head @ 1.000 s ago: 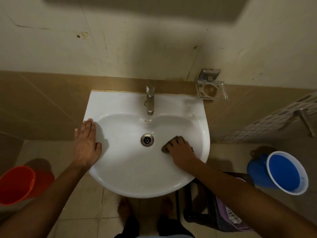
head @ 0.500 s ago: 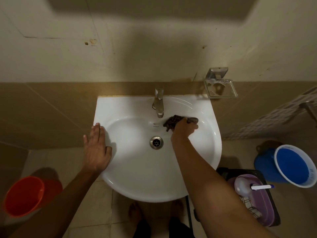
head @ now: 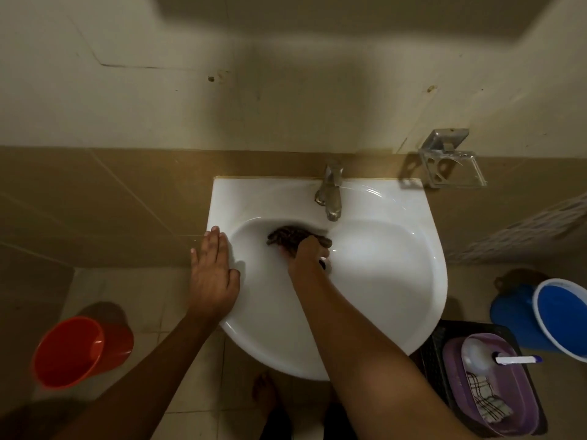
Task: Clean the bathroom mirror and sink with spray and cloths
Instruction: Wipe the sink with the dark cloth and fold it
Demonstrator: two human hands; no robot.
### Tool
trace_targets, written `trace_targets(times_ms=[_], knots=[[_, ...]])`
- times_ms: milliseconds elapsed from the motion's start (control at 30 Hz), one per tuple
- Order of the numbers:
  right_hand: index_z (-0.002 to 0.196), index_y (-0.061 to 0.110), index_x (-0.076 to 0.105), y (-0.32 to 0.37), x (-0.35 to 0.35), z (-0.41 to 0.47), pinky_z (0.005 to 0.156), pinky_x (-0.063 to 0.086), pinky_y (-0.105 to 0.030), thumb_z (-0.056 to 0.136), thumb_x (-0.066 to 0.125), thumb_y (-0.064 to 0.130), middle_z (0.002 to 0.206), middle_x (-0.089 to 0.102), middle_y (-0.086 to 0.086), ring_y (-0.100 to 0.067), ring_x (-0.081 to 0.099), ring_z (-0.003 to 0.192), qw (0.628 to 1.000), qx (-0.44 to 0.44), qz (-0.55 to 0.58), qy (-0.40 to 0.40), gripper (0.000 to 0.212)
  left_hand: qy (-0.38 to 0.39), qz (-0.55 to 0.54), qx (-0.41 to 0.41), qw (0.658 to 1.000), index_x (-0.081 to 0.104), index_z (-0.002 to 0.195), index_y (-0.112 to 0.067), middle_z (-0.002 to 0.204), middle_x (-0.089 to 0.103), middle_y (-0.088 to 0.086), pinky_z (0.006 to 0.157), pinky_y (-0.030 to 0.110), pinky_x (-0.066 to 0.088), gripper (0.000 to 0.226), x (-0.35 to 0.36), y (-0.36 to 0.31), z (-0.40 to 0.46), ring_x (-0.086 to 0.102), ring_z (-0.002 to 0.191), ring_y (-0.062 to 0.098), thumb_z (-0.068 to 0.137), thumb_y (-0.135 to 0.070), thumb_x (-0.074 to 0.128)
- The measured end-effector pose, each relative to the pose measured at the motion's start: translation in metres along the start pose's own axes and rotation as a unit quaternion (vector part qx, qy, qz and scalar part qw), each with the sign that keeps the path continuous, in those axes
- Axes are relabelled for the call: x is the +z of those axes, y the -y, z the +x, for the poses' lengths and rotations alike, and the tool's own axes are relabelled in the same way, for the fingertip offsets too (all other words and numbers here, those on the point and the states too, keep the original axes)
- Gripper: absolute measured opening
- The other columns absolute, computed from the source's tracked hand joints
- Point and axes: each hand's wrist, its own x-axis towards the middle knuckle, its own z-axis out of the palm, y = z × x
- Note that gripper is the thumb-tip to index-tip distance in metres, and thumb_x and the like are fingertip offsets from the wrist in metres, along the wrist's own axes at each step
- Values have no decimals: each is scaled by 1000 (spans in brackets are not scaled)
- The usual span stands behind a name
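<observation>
Right hand (head: 306, 255), fingers pressing cloth (head: 287, 236), swept from tap's right to left (back wall nearly scrubbed); left hand (head: 212, 271) flat on sink (head: 397, 281) rim

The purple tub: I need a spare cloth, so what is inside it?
Inside the purple tub lie a white bottle with a blue-tipped nozzle and a checked cloth. Whatever lies beneath them is hidden.
</observation>
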Motion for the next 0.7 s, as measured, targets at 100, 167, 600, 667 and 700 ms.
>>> trace_targets(times_ms=[100, 167, 600, 667, 700], knots=[[137, 23, 32, -14, 25, -13, 98, 50, -56, 73, 61, 46, 146, 40, -15, -39, 48, 128, 990, -22, -67, 120, 74, -3, -5, -2, 1000, 22, 153, -2, 163, 15, 14, 122, 54, 9, 74, 0, 0, 0, 10, 152, 27, 85, -30, 25], [141, 17, 25, -25, 43, -16, 88, 55, -56, 93, 52, 39, 139, 47, -15, -40, 54, 119, 996, -16, -77, 44, 60, -4, -14, -2, 1000, 22, 153, -2, 163, 15, 14, 122, 54, 8, 72, 0, 0, 0, 10, 152, 26, 88, -32, 23], [139, 21, 41, -54, -55, -15, 90, 51, -51, 93, 48, 39, 141, 40, -14, -41, 46, 119, 549, -411, -691, 230, 50, -13, -49, -5, 999, 21, 154, -4, 164, 12, 10, 122, 50, 2, 72, 2, 3, -2, 8, 152, 23, 96, -47, 16], [135, 20, 46, -40, -75, 2, 87, 52, -52, 94, 49, 35, 141, 40, -13, -43, 43, 122, 505, -426, -725, 194, 44, -12, -52, -6, 999, 20, 154, -4, 165, 11, 10, 123, 50, 1, 74, 2, 3, -1, 7, 152, 23, 95, -48, 16], [135, 21, 47, -31, -84, 10, 89, 50, -51, 94, 49, 33, 143, 39, -13, -43, 40, 125, 487, -424, -744, 172, 42, -12, -51, -7, 999, 20, 154, -3, 165, 11, 10, 123, 50, 1, 74, 2, 3, -1, 7, 152, 23, 95, -48, 16]])
